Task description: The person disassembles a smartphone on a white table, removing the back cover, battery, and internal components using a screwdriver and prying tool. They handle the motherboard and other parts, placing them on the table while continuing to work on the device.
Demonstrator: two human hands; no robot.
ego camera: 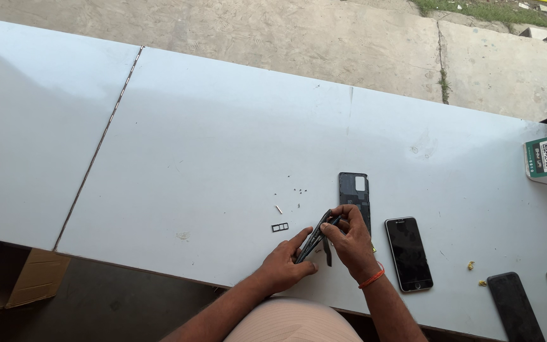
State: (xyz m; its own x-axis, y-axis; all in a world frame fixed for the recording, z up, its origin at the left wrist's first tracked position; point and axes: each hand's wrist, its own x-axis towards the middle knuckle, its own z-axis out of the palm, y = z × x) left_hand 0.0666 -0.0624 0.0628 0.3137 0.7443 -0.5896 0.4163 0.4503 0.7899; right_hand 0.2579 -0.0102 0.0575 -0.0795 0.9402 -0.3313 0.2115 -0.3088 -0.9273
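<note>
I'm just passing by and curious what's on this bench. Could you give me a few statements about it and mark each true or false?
1. Both hands hold one dark phone part. True: left hand and right hand both grip it.
2. A back cover lies beyond the hands. True.
3. The black phone lies screen up, left of the hands. False: it lies to their right.
4. The small card tray is in the right hand. False: it lies on the table.
5. Tiny screws lie loose on the table. True.
</note>
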